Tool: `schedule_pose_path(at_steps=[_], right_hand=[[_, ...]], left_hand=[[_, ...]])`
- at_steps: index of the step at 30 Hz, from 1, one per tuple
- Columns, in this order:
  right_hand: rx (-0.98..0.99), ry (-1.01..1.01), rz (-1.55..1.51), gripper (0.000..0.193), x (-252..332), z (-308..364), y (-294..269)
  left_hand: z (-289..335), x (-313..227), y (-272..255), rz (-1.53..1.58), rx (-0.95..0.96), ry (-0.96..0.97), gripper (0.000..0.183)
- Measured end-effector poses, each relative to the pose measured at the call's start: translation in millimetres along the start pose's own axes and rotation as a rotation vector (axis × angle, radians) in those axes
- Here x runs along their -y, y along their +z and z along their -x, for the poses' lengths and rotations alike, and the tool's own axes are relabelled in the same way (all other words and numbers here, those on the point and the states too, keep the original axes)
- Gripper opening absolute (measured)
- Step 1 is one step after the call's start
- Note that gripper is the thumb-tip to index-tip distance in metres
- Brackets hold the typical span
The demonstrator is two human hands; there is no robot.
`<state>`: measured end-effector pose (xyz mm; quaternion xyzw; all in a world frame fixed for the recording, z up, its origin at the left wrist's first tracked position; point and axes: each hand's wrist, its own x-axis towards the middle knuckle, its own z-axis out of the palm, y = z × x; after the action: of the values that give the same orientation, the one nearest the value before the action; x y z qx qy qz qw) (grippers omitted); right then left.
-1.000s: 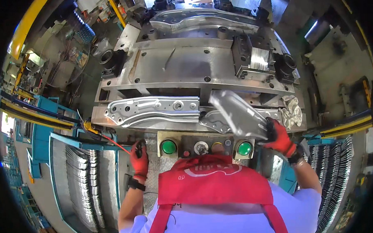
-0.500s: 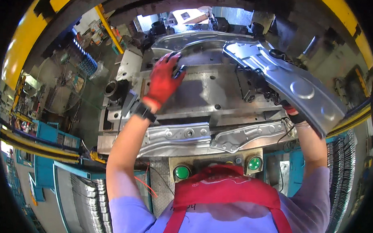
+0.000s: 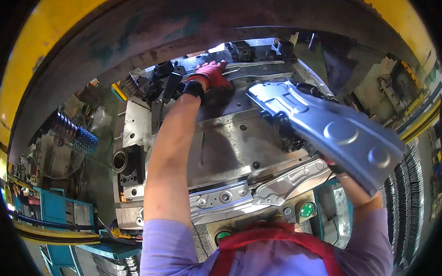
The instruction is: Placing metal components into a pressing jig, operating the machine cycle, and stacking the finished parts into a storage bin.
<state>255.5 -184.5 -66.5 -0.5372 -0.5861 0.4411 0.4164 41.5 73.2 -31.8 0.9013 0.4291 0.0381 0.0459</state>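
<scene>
My left hand [image 3: 213, 75], in a red glove with a black wrist strap, reaches deep into the press and lies on the far stamped metal part [image 3: 257, 68] at the back of the die. My right hand [image 3: 333, 164] is almost wholly hidden behind a large grey stamped sheet-metal panel [image 3: 328, 129], which it holds up tilted over the right side of the die. A finished-looking pressed part [image 3: 262, 190] lies along the die's front edge, close to my chest.
The steel die plate [image 3: 231, 142] fills the middle. Green push buttons [image 3: 307, 210] sit on the console below it. The yellow press frame [image 3: 43, 61] arches overhead. Stacks of metal blanks [image 3: 408, 190] stand at the right, and blue racks [image 3: 53, 212] at the left.
I have leaned further into the press. My left hand went from the console up to the far part at the back. The right hand lifted the grey panel from the front of the die.
</scene>
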Motion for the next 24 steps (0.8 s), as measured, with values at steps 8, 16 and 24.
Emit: schedule_pose_path(at_steps=[8,16,24], right_hand=[[0.051,0.039,-0.129,0.05,-8.5,40.7,15.0],[0.133,0.136,-0.329,0.053,-8.4,129.1,1.3],[-0.005,0.229,-0.447,0.056,-9.6,228.2,-37.2]], left_hand=[[-5.4,5.2,16.1,0.017,-0.432,0.08,0.091],[108.1,-22.7,-12.1,-0.032,-0.784,0.026,0.082],[319.5,-14.5,0.9,0.164,-0.624,0.023,0.089]])
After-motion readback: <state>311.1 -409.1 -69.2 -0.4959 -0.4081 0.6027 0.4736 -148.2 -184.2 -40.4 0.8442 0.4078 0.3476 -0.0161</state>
